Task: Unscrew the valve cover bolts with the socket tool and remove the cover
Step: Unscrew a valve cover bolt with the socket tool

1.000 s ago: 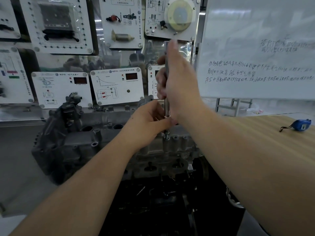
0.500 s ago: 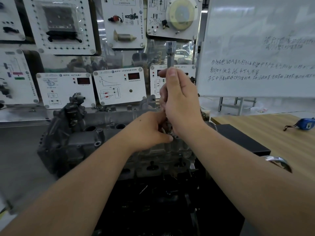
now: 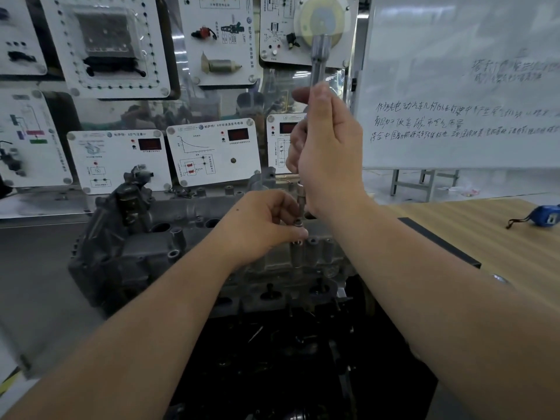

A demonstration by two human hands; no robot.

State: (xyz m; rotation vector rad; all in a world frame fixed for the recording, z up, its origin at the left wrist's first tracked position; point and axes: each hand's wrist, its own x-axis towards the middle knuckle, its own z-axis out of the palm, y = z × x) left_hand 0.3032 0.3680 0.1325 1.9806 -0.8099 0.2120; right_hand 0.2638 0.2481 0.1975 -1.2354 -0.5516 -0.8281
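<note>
A grey metal valve cover (image 3: 145,247) sits on top of a dark engine block in front of me. My right hand (image 3: 327,153) grips a long steel socket tool (image 3: 318,59), held upright, its top end sticking out above my fingers and its lower end (image 3: 301,197) just above the cover's near right edge. My left hand (image 3: 266,225) pinches a small dark bolt (image 3: 298,223) right under the tool's lower tip, above a round bolt boss (image 3: 297,244). A row of similar bosses runs along that edge.
White training panels (image 3: 212,150) with displays hang behind the engine. A whiteboard (image 3: 460,86) stands at the right. A wooden table (image 3: 485,237) at the right carries a blue tape measure (image 3: 545,216). Dark engine parts fill the space below.
My right hand slid down the tool, then rose again with it; the tool's lower end has come up off the cover. My left fingers now pinch a bolt below the tip.
</note>
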